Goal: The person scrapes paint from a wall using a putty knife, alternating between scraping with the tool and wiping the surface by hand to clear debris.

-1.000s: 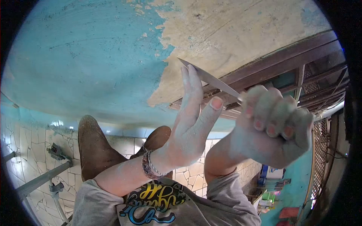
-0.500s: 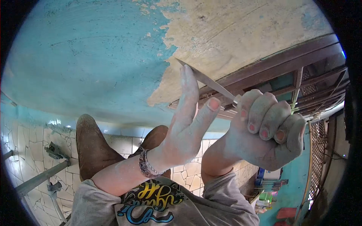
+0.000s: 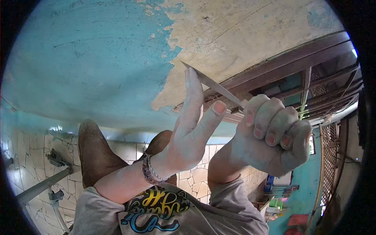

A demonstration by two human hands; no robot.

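Note:
A knife (image 3: 217, 86) with a long, narrow, pointed blade slants across the middle of the view. My right hand (image 3: 272, 131), coated in pale dust, is wrapped around its handle, which the fingers mostly hide. My left hand (image 3: 192, 129), dusty too and wearing a bracelet, is held open with fingers stretched up and thumb apart. Its fingertips are at the blade near the tip, seemingly touching it. Behind the blade tip is a wall, part blue paint (image 3: 94, 51), part bare beige patch (image 3: 227, 35), with a ragged paint edge between them.
A dark wooden window frame with bars (image 3: 290, 74) runs along the right. Below are my knees (image 3: 98, 156) and a cracked-tile floor (image 3: 35, 152). A metal bar (image 3: 43, 186) lies at lower left. Several coloured items (image 3: 278, 201) stand at lower right.
My right hand and the knife have shifted slightly left and down in view. My left hand has moved a little left as well, its fingers still by the blade.

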